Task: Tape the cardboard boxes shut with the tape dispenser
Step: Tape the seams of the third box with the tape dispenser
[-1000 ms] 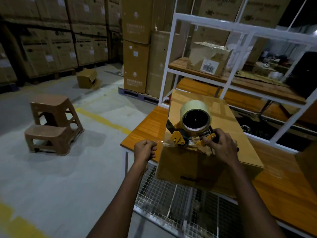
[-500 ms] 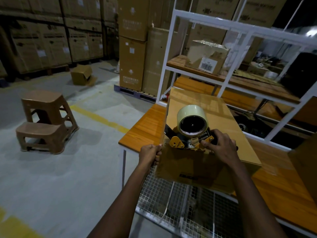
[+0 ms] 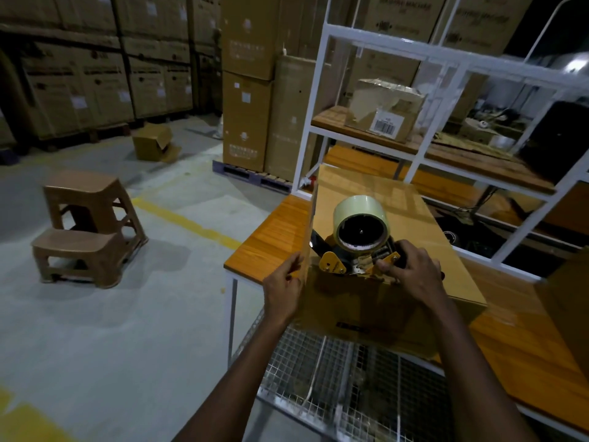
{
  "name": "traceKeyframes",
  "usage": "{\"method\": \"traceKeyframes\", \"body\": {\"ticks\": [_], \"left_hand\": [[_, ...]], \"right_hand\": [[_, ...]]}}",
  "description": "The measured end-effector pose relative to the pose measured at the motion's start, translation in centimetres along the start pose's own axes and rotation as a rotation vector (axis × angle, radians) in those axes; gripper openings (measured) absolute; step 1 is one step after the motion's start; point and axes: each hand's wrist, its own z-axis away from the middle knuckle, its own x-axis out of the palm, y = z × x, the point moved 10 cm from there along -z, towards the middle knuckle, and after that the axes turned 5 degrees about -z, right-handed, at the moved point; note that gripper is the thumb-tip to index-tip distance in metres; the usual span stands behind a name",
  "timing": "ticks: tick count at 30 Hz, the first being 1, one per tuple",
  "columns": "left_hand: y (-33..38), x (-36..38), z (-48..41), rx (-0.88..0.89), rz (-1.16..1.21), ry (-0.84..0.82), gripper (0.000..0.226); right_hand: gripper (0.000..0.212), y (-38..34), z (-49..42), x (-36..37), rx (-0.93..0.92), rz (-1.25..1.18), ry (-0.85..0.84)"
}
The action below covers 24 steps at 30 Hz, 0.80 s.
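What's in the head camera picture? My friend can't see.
A right hand holds a tape dispenser on the near edge of a cardboard box, while the left hand holds the box's side. The box sits on a wooden table.

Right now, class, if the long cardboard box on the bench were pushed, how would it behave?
The cardboard box probably slides easily on the smooth bench. It sits at the near edge, so a pull might tip it. The left hand holds its corner, perhaps steadying it.

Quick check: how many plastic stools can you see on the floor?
2. The taller stool stands on the floor left of the table; the lower stool sits just in front of it, nearer the camera. More could be hidden behind the stacked cartons.
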Motion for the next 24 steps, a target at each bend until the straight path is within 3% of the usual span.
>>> {"method": "traceKeyframes", "body": {"ticks": [3,6,10,14,19,24], "left_hand": [[1.4,1.9,1.5,0.136,-0.118,-0.099,0.055],[-0.3,2.0,2.5,0.12,-0.274,-0.139,0.061],[-0.2,0.2,1.3,0.177,-0.323,0.006,0.055],[2.6,1.3,-0.4,0.275,-0.42,-0.008,0.052],[3.3,0.7,-0.8,0.346,-0.596,0.094,0.028],[4.8,0.5,-0.3,0.449,-0.708,0.162,0.02]], "right_hand": [[0.085,0.2,-0.1,0.1,0.006,-0.004,-0.004],[0.084,0.3,-0.2,0.3,0.0,0.0,-0.01],[0.085,0.3,-0.1,0.2,-0.006,0.024,-0.009],[0.089,0.3,0.0,0.2,0.0,0.039,-0.012],[0.066,0.0,0.0,0.3,-0.02,0.028,-0.017],[0.08,0.5,0.2,-0.3,-0.071,0.038,0.003]]}}
